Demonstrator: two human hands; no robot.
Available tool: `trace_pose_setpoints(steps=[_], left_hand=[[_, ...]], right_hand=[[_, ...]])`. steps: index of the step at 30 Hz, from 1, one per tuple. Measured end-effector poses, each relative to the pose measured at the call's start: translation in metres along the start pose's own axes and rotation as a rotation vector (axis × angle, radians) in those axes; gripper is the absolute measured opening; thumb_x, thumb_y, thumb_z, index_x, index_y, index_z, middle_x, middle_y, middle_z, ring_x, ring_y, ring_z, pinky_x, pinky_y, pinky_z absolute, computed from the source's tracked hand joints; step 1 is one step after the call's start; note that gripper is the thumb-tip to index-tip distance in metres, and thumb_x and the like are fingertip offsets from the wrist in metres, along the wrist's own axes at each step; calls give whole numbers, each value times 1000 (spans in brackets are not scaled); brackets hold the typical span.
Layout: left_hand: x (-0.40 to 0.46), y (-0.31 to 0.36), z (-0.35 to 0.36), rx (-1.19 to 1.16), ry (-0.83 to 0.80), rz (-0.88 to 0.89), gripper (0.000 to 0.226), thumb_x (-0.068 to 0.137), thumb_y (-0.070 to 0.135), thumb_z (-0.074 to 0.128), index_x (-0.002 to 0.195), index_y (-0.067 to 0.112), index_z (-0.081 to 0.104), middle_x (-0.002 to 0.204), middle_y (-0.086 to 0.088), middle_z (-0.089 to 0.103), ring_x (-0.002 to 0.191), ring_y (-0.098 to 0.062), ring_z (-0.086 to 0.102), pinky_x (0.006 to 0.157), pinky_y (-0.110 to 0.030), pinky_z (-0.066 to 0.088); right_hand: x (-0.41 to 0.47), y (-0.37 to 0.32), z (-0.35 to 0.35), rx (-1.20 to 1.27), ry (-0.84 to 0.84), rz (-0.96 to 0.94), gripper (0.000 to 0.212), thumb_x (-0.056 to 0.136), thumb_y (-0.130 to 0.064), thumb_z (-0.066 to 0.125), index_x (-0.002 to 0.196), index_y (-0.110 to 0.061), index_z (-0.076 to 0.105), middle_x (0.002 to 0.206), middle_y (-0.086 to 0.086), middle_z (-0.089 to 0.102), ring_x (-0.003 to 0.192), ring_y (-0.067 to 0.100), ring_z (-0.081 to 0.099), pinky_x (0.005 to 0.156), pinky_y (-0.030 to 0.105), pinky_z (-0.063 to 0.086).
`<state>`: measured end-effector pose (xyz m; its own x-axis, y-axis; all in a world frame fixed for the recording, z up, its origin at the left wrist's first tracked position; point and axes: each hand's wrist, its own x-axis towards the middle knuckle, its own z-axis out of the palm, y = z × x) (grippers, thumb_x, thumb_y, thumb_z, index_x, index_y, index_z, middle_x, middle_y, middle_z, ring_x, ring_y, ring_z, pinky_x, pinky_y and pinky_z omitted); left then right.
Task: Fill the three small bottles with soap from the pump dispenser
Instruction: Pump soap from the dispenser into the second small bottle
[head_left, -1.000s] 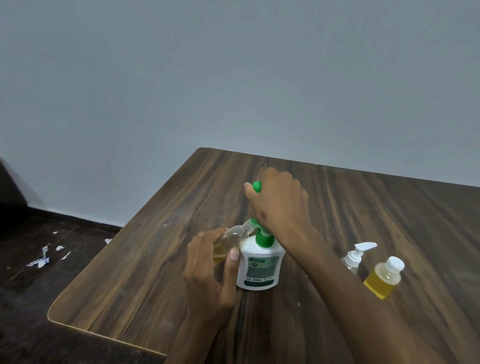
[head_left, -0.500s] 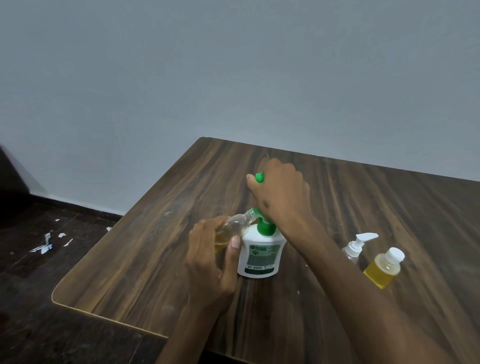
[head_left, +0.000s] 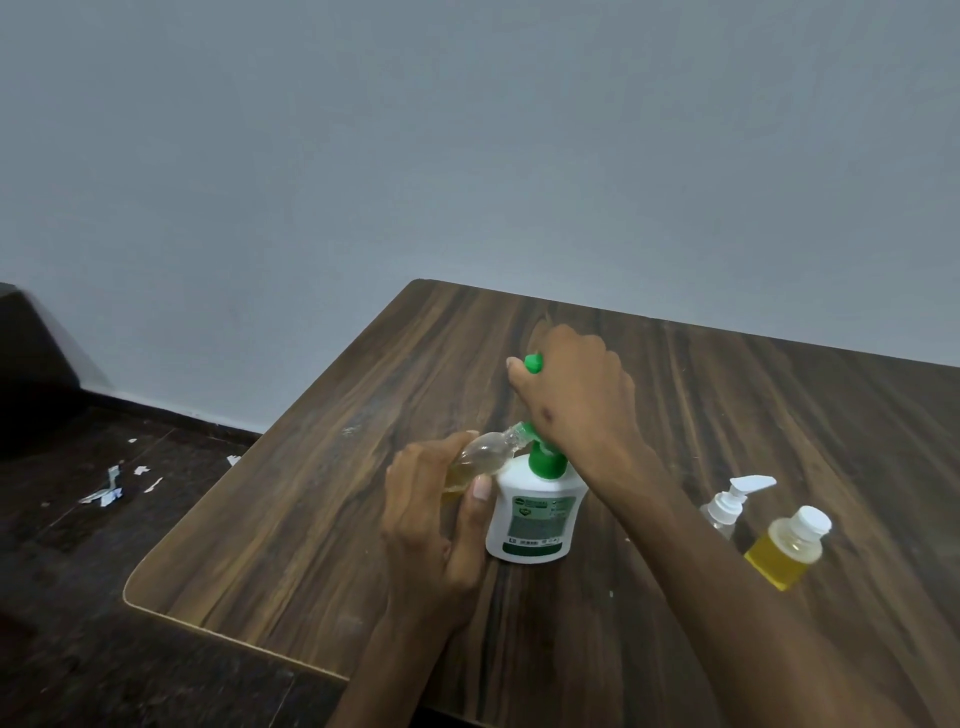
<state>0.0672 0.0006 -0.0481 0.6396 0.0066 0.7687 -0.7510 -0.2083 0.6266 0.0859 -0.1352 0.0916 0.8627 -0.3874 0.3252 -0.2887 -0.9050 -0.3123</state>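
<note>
Dark wood-grain surface (head_left: 322, 519) with a white soap dispenser (head_left: 532, 519) standing upright on it, green pump on top. Right hand (head_left: 571, 395) is curled over the green pump head (head_left: 533, 362), fingers wrapped down around it, so most of the pump is hidden under the palm. Left hand (head_left: 431, 519) is gripping a small clear bottle (head_left: 480, 454), tilted over so its open neck sits right up against the green spout, just beside the dispenser's shoulder. You can see a bit of yellowish liquid pooled in the low end of that bottle near the fingers. Off to the right, well apart from the dispenser, there's a small bottle with a white pump top (head_left: 730, 501), and just beside it a small bottle of yellow liquid (head_left: 784, 553) with a white cap on, leaning a bit in this wide-angle view. Both are behind the right forearm. Down on the dark floor to the left there are some scraps of white paper (head_left: 106, 491) near the wall.
</note>
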Motion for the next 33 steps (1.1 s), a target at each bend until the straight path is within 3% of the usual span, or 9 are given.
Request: trace_pose_setpoints(steps=[14,17,20,27,33], left_hand=[[0,-1,1,8,-11,21,27,104,26,54,129,22,61,117,14,61,102,-18,64,79,-46,54],[-2,0,0,-27,4,-53,34,104,32,54,136,23,57,124,9,64,107,-19,67,85,-36,56],[-1,2,0,-50,12,-78,32,103,34,55,134,28,53,120,7,65,103,-18,68,82,-30,55],[0,1,1,-22,13,-13,25,103,27,56,127,21,60,114,5,65,102,-19,66,78,-39,54],[-1,0,-1,-2,12,-32,31,104,25,57,132,17,64,119,4,63,106,-20,66,81,-35,55]], right_hand=[[-1,-3,-4,6,41,-3,32,104,-46,49,91,-17,48,87,2,50,77,22,49,67,35,36],[-2,-2,-3,9,12,14,31,103,-46,50,92,-17,49,87,2,48,77,22,47,68,35,36],[0,-3,-5,-3,57,-16,33,103,-46,49,90,-16,49,87,4,51,76,24,50,66,36,37],[-1,-3,-4,-19,52,-25,33,103,-46,50,90,-16,47,87,4,53,75,23,50,66,35,36],[-1,-1,0,22,19,25,32,103,-45,50,90,-16,48,75,-3,42,75,22,48,67,35,36]])
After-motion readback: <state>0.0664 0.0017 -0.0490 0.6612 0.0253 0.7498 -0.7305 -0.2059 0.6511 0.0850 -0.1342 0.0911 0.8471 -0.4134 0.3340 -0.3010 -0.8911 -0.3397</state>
